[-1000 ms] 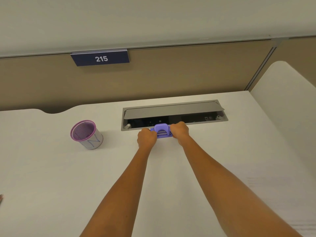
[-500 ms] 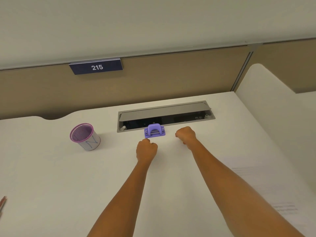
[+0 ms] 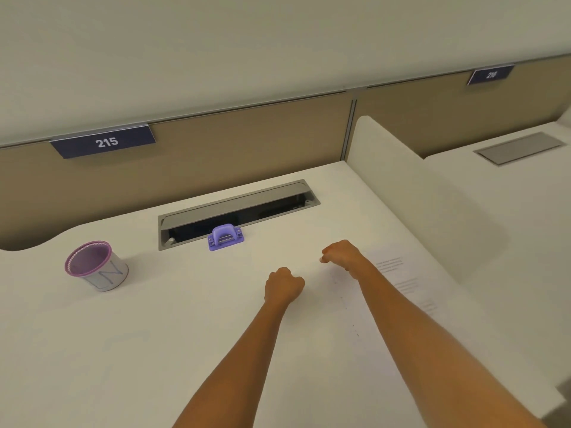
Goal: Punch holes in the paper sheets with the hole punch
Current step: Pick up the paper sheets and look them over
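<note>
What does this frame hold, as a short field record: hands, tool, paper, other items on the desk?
left hand: closed fist, holding nothing, apart from the punch
right hand: loosely closed, empty, over the near edge of the paper
hole punch: purple, on the desk at the front edge of the cable tray, untouched
paper sheet: flat on the desk, right side, partly under the right forearm
cup: purple-rimmed, far left
desk label: reads 215

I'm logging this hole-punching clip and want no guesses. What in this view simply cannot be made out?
Head view only:
- Paper: its print is too small and faint to read; the right arm covers part of it, so the sheet count is unclear.
- Second sign: number blurred.
- Cable tray: its inside is dark under the half-raised lid.
- Cup: contents hidden by its wall.
- Left hand and right hand: curled, palms hidden.
</note>
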### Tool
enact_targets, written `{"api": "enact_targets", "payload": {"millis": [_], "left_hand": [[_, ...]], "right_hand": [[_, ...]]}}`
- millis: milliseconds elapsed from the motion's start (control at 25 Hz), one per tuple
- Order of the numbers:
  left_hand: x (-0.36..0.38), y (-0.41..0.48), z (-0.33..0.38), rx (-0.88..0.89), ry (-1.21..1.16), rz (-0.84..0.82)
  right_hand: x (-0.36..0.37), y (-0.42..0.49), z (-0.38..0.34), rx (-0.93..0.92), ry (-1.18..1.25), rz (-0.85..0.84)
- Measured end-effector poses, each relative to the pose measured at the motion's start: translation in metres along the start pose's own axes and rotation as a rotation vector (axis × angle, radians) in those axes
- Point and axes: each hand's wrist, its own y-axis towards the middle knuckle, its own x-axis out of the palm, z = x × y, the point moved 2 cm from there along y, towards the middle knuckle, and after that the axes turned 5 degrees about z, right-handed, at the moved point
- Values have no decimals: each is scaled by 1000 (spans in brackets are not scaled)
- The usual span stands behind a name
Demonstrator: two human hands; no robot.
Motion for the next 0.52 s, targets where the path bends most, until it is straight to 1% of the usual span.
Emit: {"api": "enact_targets", "payload": {"millis": [120,240,360,520], "left_hand": [[27,-15,19,64,2,-72],[48,-25,33,75,-66,-142],[60,-31,40,57,-89,-126],[68,-38,43,14,-118,-105]], "right_hand": [[-22,-7,41,42,44,30],[-39,-13,82,92,53,88],[-49,-15,121,200,-31,168],[-56,-22,163,352,-52,255]]}}
